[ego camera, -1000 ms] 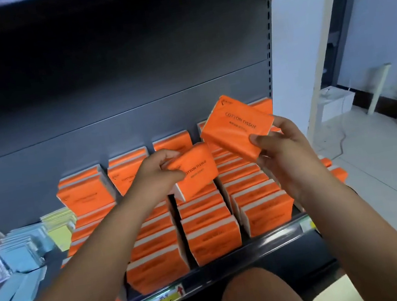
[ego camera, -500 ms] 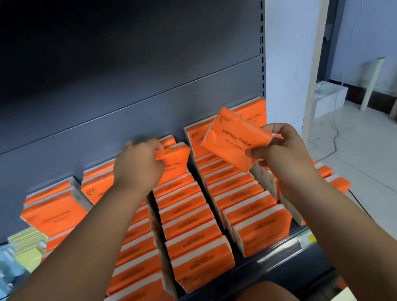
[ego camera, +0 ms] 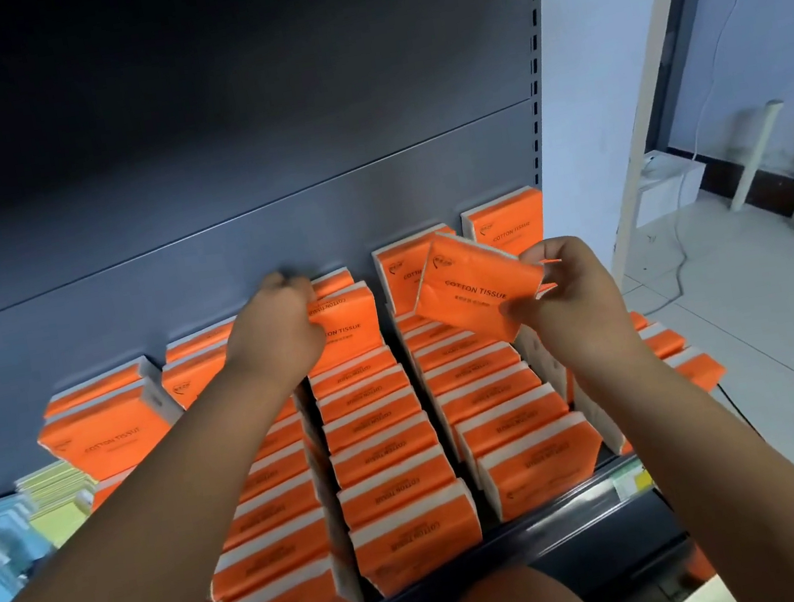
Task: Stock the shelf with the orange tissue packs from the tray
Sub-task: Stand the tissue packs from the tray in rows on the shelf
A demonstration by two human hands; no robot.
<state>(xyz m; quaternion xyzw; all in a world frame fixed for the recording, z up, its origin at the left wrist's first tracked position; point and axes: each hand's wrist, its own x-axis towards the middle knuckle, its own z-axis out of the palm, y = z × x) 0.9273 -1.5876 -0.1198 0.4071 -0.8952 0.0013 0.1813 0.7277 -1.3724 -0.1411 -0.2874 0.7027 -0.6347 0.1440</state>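
Blue and yellow packs (ego camera: 14, 523) sit far left on the shelf (ego camera: 566, 526). The left hand (ego camera: 280, 335) has its fingers curled over an upright orange pack (ego camera: 350, 331) at the back of a middle row. The right hand (ego camera: 575, 309) is pinching a tilted orange pack (ego camera: 473, 288), held up over the right-side rows.

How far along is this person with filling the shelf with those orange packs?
Rows of orange packs already fill the shelf front to back. In hand: the left hand grips one pack at the back of a middle row; the right hand holds another pack above the rows. Left: seating both. The tray is out of view, so remaining stock is unknown.
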